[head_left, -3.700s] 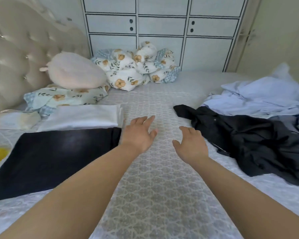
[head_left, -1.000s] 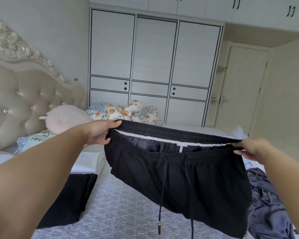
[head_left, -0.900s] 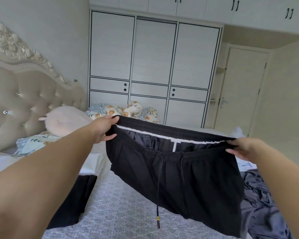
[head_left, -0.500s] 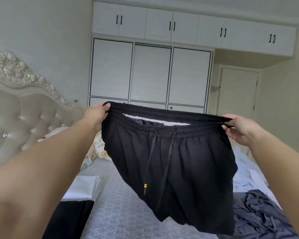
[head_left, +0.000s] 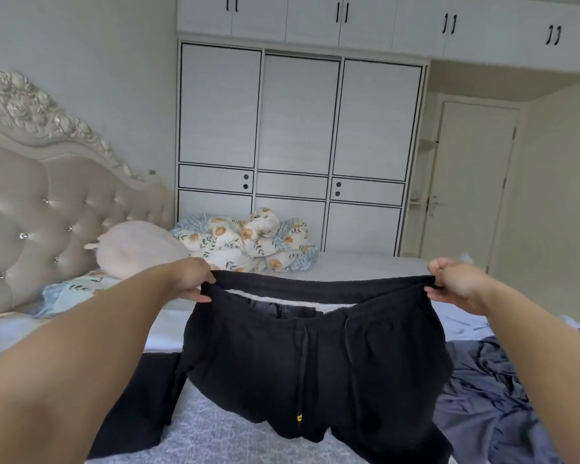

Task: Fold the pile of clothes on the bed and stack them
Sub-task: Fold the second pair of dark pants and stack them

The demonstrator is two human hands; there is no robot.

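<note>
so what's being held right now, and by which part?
The black drawstring pants, by the waistband: the left hand grips one end of it, the right hand the other, so they hang spread above the bed.

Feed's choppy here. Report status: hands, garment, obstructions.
Left hand and right hand pinch the black drawstring shorts by the waistband, spread above the bed. Nothing between shorts and grey patterned bedcover.

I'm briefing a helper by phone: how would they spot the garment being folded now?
Above the bed, the black drawstring trousers hang from the waistband, gripped by the left hand and right hand. Only they are airborne, with yellow-tipped cords.
</note>
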